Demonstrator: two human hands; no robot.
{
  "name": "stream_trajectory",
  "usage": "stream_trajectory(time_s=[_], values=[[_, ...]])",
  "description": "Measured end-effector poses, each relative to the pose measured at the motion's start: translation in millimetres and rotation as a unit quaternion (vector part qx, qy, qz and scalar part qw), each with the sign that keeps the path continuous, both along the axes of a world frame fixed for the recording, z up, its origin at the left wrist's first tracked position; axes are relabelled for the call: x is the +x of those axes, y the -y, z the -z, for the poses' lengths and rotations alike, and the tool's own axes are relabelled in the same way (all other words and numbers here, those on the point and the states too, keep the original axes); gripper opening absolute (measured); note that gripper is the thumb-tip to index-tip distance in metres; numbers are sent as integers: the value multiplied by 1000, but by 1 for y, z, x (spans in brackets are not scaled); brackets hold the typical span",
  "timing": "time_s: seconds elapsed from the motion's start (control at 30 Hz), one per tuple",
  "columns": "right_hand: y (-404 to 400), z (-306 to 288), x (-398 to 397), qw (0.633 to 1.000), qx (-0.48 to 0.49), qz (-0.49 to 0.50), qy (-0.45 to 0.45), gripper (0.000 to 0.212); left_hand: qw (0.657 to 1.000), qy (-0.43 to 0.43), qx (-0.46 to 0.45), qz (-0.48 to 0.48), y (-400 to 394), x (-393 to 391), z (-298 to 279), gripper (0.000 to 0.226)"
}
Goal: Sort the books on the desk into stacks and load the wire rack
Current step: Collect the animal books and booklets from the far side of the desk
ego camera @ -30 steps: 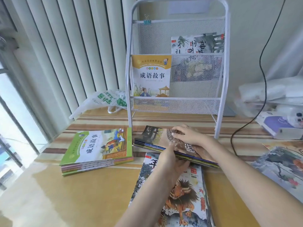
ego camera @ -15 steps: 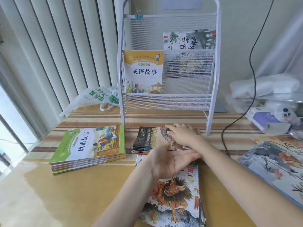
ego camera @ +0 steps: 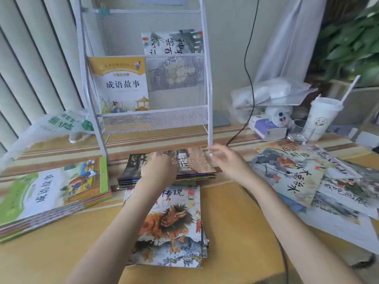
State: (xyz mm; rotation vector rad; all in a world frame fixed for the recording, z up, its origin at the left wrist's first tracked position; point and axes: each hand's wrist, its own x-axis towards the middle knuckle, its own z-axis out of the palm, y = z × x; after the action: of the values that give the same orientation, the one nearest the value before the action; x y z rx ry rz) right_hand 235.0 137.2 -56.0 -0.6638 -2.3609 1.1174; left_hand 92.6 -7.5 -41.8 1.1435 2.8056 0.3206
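Books lie in several groups on the desk (ego camera: 235, 222). A dark stack (ego camera: 190, 160) sits near the desk's middle, just in front of the rack (ego camera: 206, 78). The left hand (ego camera: 159, 168) rests on the dark stack's top cover, fingers fairly flat; whether any finger curls over an edge cannot be told. The right hand (ego camera: 227, 160) hovers at the stack's right end, fingers loosely spread and gripping nothing, just below the rack's right leg. A beast-cover stack (ego camera: 174, 226) lies on the near side of the dark stack, partly under the left forearm. A green stack (ego camera: 51, 193) sits toward the left edge. Loose painted-cover books (ego camera: 291, 173) are scattered toward the right edge. In the rack, which stands at the back of the desk, a yellow book (ego camera: 121, 85) stands upright in the lower left pocket, and an ink-painted book (ego camera: 174, 42) stands behind the mesh in the upper right pocket. A plastic bag (ego camera: 59, 124) lies at the back left; a cup (ego camera: 322, 117) with a straw stands at the back right.
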Motion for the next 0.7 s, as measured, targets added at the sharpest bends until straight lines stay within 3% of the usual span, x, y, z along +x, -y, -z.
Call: stream_trajectory(time_s=[0.07, 0.1, 0.17, 0.23, 0.3, 0.43, 0.5, 0.57, 0.63, 0.7], values=[[-15, -2, 35, 992, 11, 111, -54, 36, 999, -31, 23, 32, -14, 10, -11, 19], [-25, 1, 54, 987, 29, 153, -26, 43, 997, -38, 41, 57, -26, 20, -17, 20], [-42, 8, 89, 962, 67, 219, 151, 73, 988, -29, 72, 132, -55, 46, -27, 25], [-50, 18, 113, 910, 42, 255, 325, 105, 970, -29, 67, 232, -90, 73, -32, 29], [-43, 23, 125, 885, 2, 302, 354, 119, 940, -24, 23, 340, -121, 95, -29, 38], [-31, 30, 132, 904, 34, 352, 240, 119, 874, 17, -65, 481, -155, 113, 10, 70], [-29, 34, 134, 923, 55, 342, 166, 110, 873, 58, -48, 482, -158, 111, 38, 75], [-30, 37, 138, 943, -1, 334, 10, 104, 877, 58, -11, 477, -157, 104, 55, 78], [-30, 35, 140, 911, -118, 348, -185, 95, 874, 86, 38, 477, -157, 98, 56, 81], [-32, 35, 137, 839, -220, 381, -320, 88, 872, 117, 85, 467, -156, 95, 49, 80]])
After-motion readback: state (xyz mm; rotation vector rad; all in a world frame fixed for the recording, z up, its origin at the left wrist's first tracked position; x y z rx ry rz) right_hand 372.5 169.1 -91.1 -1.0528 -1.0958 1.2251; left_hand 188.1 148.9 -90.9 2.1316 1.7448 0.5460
